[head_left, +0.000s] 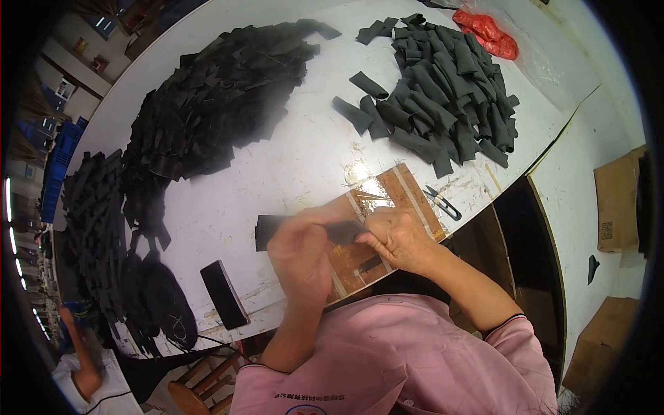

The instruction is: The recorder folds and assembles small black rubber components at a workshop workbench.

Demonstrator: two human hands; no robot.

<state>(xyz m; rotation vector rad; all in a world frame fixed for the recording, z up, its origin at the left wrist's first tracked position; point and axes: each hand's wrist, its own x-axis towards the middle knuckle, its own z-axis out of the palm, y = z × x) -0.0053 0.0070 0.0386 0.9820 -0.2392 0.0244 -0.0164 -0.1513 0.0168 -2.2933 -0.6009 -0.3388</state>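
A dark fabric piece (272, 232) stretches between my two hands above a brown wooden board (411, 181). My left hand (301, 252) is closed on the fabric, slightly smeared by motion, and one end of the piece sticks out to its left. With its thumb and fingers pressed together, my right hand (401, 238) pinches the other end. Pale tape-like bands cross the board, and a small dark piece (370, 264) lies on it below the fabric. Black thread snips (443, 203) rest just right of the board.
A large heap of black fabric pieces (214, 97) covers the far left of the white table (228, 207). Rolled or folded dark pieces (443, 90) are piled far right, near a red plastic bag (487, 33). A phone (225, 294) lies near left; cardboard boxes (619, 200) stand at right.
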